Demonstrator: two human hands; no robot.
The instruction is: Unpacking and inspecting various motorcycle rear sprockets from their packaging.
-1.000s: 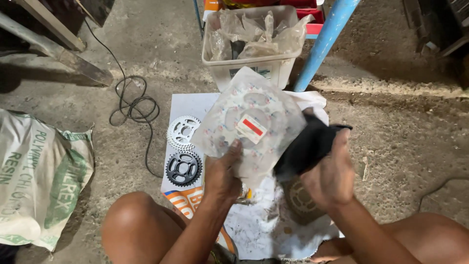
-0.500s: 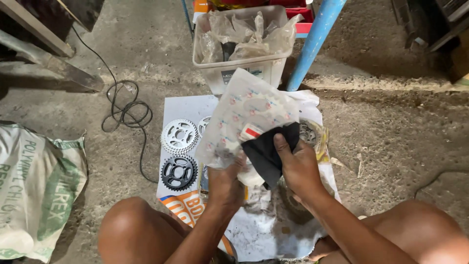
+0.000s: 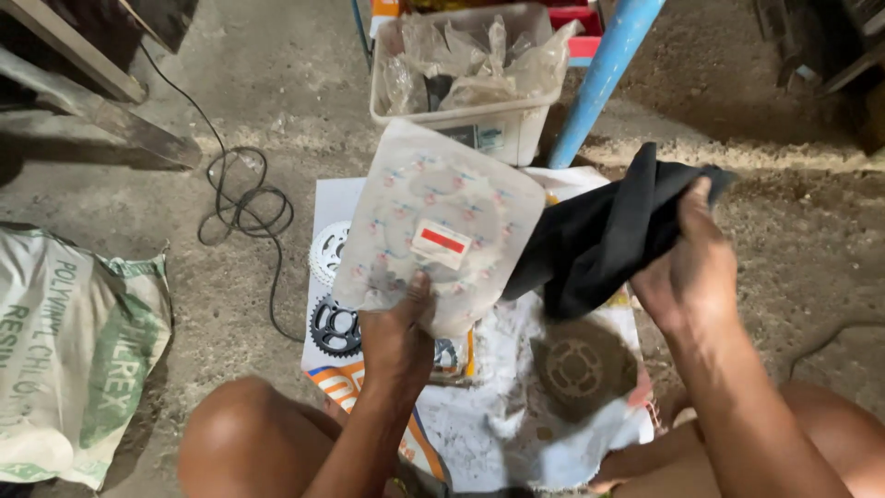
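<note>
You sit on a bare concrete floor (image 3: 295, 92), rough and dusty, with your knees at the lower edge of the view. A printed white sheet (image 3: 516, 433), stained and crumpled, is spread on the floor before you and serves as the landmark here. Beyond the sheet's far edge stands a white plastic tub (image 3: 502, 129) stuffed with clear bags, and a blue pole (image 3: 604, 78) rises just beside the tub. Left of the sheet lies a coiled black cable (image 3: 244, 198); farther left, a woven sack (image 3: 69, 360). On the sheet's left edge rest a pale sprocket (image 3: 324, 251) and a dark sprocket (image 3: 332, 327); a brown, rusty sprocket (image 3: 576, 364) lies on its right half.

Above the sheet's middle, your left hand (image 3: 398, 332) pinches the lower edge of a bagged sprocket (image 3: 438, 226), thumb on the front: a toothed ring sealed in a milky plastic pouch with a small red-and-white label, held tilted toward you. Your right hand (image 3: 687, 267), above the sheet's right side, is closed on a black cloth (image 3: 599, 235), which hangs just beside the pouch.
</note>
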